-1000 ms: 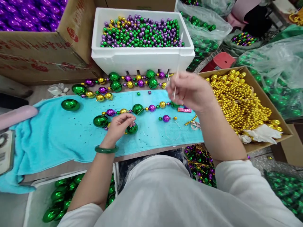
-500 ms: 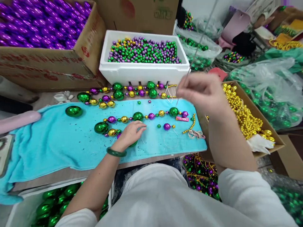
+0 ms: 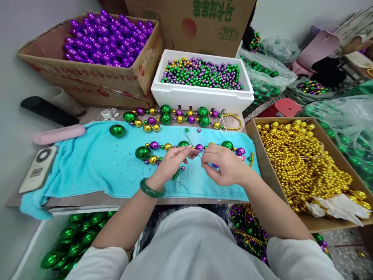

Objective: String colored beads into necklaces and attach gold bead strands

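Observation:
Above the blue towel (image 3: 87, 163), my left hand (image 3: 176, 158) pinches a thin needle, its reddish shaft (image 3: 189, 139) sticking up past the fingers. Close beside it, my right hand (image 3: 222, 165) has thumb and fingers pinched at a pale thread near the left fingertips; the exact grip is partly hidden. Behind and under both hands lies a bead string with a large green bead (image 3: 142, 153), a purple bead (image 3: 154, 145) and a gold bead (image 3: 168, 146). Loose pale thread (image 3: 186, 177) curls on the towel below my left hand.
At the back stands a white foam box (image 3: 201, 91) of small beads, beside a carton (image 3: 87, 83) of purple beads. Another bead string (image 3: 166, 118) lies before the foam box. A carton (image 3: 272, 171) of gold bead strands is at right. A handheld fan (image 3: 39, 169) rests at left.
My right hand has come down and inward from its raised position, meeting my left hand. My left hand has lifted off the bead string and now pinches the needle. The view has shifted.

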Demonstrator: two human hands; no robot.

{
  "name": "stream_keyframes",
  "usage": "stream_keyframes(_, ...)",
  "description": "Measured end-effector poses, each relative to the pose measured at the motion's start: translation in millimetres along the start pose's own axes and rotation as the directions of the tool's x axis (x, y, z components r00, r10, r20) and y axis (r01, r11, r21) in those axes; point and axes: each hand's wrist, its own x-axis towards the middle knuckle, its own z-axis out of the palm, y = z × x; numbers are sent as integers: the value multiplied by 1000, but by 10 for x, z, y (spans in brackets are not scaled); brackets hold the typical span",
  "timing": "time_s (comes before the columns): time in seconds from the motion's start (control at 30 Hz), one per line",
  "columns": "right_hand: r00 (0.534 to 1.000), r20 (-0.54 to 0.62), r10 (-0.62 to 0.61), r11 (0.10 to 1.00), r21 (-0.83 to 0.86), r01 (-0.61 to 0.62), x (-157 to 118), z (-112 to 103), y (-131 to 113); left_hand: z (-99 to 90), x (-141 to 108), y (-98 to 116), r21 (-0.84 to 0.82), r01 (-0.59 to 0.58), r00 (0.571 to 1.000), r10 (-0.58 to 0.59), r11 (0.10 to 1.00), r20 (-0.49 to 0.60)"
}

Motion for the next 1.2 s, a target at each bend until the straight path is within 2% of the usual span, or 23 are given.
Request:
stream_keyframes(0.07, 1000, -7, 4, 1000, -16, -4, -12, 34, 19, -15, 14, -6, -13, 49, 998, -48, 999, 26)
stream_keyframes(0.2, 998, -43, 35, 999, 25, -34, -73, 40, 79, -100, 67, -7, 77, 103, 993, -107, 992, 52)
stream_keyframes(0.37, 977, -77, 198, 955, 238, -175, -228, -32, 191, -222, 105, -47, 46, 129, 992, -129, 991, 2)
stream_keyframes(0.47, 918, -164, 362, 882, 378, -280, -292, -47, 223, -186, 93, -66, 165, 71, 997, -64, 984, -43)
stream_keyframes(0.53, 849, -272, 454, 824, 490, -284, -288, -7, 213, -113, 71, -61, 374, -49, 994, 83, 926, -77)
stream_keyframes(0.6, 807, -281, 520, 727, 641, -245, -242, 92, 187, -30, 39, -43, 573, -192, 967, 252, 796, -26)
stream_keyframes(0.63, 803, -228, 551, 649, 722, -241, -208, 163, 174, 7, 22, -31, 639, -258, 947, 321, 725, 18)
stream_keyframes(0.7, 790, -54, 611, 439, 854, -280, -133, 325, 159, 54, -14, -14, 716, -353, 901, 426, 602, 86)
stream_keyframes(0.77, 761, 128, 636, 229, 911, -344, -75, 475, 164, 59, -46, -12, 769, -393, 857, 503, 505, 108)
stream_keyframes(0.83, 736, 228, 638, 125, 912, -391, -48, 571, 187, 26, -73, -29, 798, -412, 831, 541, 439, 132)
stream_keyframes(0.9, 715, 249, 654, 145, 885, -441, -47, 606, 217, -25, -92, -57, 811, -428, 812, 563, 398, 153)
stream_keyframes(0.97, 697, 248, 672, 238, 819, -521, -55, 596, 242, -74, -98, -87, 810, -469, 793, 572, 353, 210)
stream_keyframes(1.03, 699, 278, 658, 334, 725, -603, -59, 571, 253, -106, -87, -111, 776, -553, 769, 545, 304, 335)
stream_keyframes(1.1, 712, 308, 631, 390, 667, -635, -56, 546, 248, -115, -59, -126, 718, -638, 737, 488, 277, 467)
stream_keyframes(1.13, 717, 315, 622, 392, 668, -633, -53, 535, 241, -112, -41, -131, 706, -655, 729, 472, 270, 496)
stream_keyframes(1.2, 715, 317, 623, 340, 713, -613, -50, 515, 223, -94, -3, -140, 723, -644, 731, 479, 250, 486)
